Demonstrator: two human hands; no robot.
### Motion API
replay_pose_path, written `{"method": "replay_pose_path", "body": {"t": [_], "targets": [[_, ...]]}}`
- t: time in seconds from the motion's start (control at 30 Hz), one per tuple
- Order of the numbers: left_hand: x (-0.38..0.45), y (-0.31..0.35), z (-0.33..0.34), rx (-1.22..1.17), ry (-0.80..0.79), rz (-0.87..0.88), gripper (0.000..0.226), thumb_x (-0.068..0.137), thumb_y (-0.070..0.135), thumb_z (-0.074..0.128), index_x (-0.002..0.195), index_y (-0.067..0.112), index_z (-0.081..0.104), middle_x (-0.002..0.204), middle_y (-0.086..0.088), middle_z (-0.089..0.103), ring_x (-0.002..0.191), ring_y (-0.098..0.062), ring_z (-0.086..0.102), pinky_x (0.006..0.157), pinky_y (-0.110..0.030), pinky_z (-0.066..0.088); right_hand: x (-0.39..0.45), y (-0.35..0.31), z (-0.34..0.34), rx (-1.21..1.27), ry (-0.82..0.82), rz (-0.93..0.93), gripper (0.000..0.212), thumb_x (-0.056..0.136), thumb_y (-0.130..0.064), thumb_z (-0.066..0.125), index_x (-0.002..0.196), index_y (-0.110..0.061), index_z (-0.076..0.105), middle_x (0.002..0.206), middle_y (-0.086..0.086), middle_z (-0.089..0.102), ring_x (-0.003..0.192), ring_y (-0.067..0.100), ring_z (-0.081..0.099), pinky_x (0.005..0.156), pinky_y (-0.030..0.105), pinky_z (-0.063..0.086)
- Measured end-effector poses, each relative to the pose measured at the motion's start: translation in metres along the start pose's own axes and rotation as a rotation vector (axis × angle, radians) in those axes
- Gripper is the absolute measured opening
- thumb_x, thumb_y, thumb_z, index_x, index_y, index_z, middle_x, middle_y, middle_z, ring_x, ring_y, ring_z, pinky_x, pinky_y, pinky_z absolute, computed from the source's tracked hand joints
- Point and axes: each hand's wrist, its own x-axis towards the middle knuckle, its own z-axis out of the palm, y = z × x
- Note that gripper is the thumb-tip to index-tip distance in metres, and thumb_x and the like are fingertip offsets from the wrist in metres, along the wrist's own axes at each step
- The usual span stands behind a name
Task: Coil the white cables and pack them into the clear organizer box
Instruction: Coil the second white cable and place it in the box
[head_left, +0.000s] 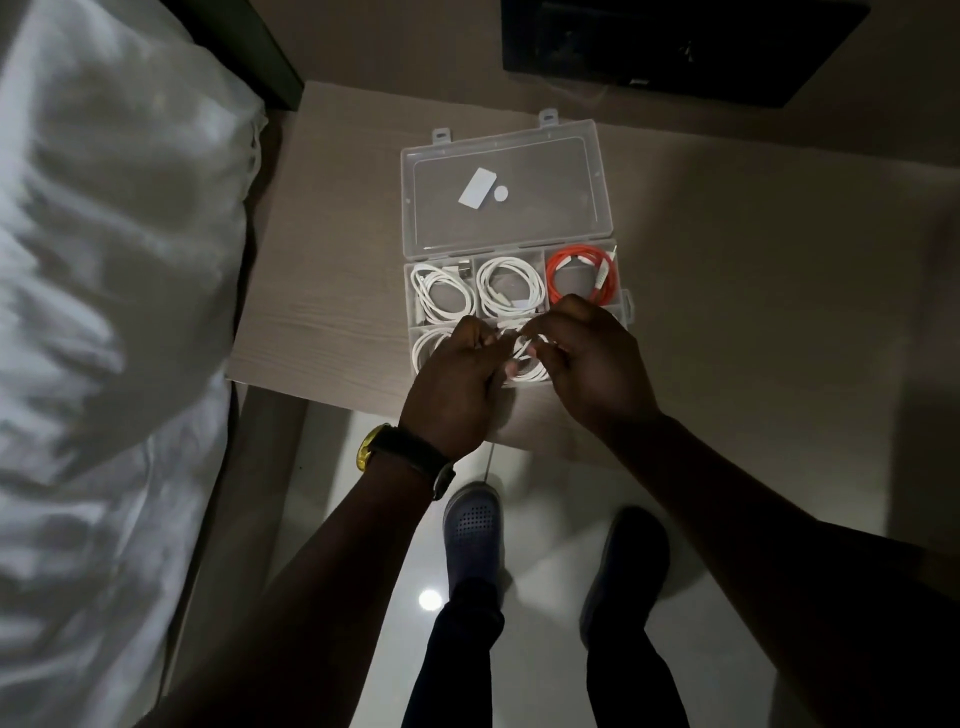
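The clear organizer box (408, 291) lies open on a small wooden table, its lid (597, 171) folded back. White cable coils fill the back-left compartment (439, 291) and the back-middle one (509, 286); an orange cable (582, 275) fills the back-right. Another white coil (427, 349) shows in the front-left compartment. My left hand (452, 389) and my right hand (587, 358) meet over the front-middle compartment, both pinching a white cable (524, 345) coiled there. A thin cable tail (488, 462) hangs below my left hand over the table edge.
The wooden table (322, 301) stands beside a bed with white bedding (114, 312) on the left. A dark framed object (675, 47) lies beyond the table. Below are a glossy floor, my legs and grey shoes (472, 530). White stickers (480, 186) mark the lid.
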Motion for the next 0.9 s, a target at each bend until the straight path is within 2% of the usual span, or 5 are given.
{"method": "replay_pose_path", "body": {"t": [0.17, 0.3, 0.53, 0.7, 0.9], "targets": [[-0.001, -0.002, 0.001, 0.000, 0.051, -0.057, 0.022, 0.088, 0.006, 0.063, 0.104, 0.015, 0.074, 0.087, -0.010, 0.060, 0.078, -0.023, 0.060, 0.059, -0.028, 0.036, -0.001, -0.001, -0.007, -0.084, -0.104, -0.097, 0.014, 0.088, -0.011, 0.062, 0.095, -0.009, 0.073, 0.090, 0.010, 0.065, 0.085, 0.033, 0.060, 0.072, 0.040, 0.047], [0.007, -0.002, 0.007, 0.044, 0.082, -0.143, 0.015, 0.077, 0.010, 0.074, 0.091, 0.015, 0.079, 0.086, -0.007, 0.067, 0.077, -0.026, 0.066, 0.061, -0.022, 0.035, -0.008, 0.000, -0.009, -0.246, -0.197, -0.116, 0.030, 0.090, -0.017, 0.062, 0.120, -0.015, 0.066, 0.107, 0.004, 0.068, 0.097, 0.033, 0.057, 0.076, 0.042, 0.053], [0.010, 0.008, 0.014, 0.111, 0.122, -0.193, 0.025, 0.079, 0.008, 0.066, 0.098, 0.019, 0.077, 0.093, -0.007, 0.074, 0.084, -0.030, 0.069, 0.067, -0.033, 0.050, -0.009, 0.005, -0.006, -0.601, -0.226, -0.251, 0.025, 0.096, -0.033, 0.046, 0.110, -0.017, 0.061, 0.108, -0.002, 0.063, 0.100, 0.029, 0.050, 0.074, 0.042, 0.037], [0.008, 0.011, 0.014, 0.127, 0.080, -0.176, 0.029, 0.084, 0.011, 0.060, 0.106, 0.021, 0.074, 0.101, -0.004, 0.073, 0.091, -0.028, 0.068, 0.072, -0.034, 0.050, -0.024, 0.004, -0.004, -0.596, -0.270, -0.240, 0.059, 0.092, -0.057, 0.041, 0.125, -0.011, 0.056, 0.127, 0.001, 0.057, 0.104, 0.032, 0.050, 0.078, 0.043, 0.032], [0.008, 0.009, 0.007, 0.173, 0.031, -0.113, 0.030, 0.087, 0.016, 0.056, 0.112, 0.024, 0.072, 0.105, -0.003, 0.072, 0.092, -0.028, 0.068, 0.071, -0.033, 0.052, -0.016, -0.009, -0.010, -0.612, -0.316, -0.164, 0.053, 0.090, -0.054, 0.039, 0.120, -0.015, 0.059, 0.118, -0.001, 0.062, 0.103, 0.031, 0.051, 0.080, 0.043, 0.031]]}}
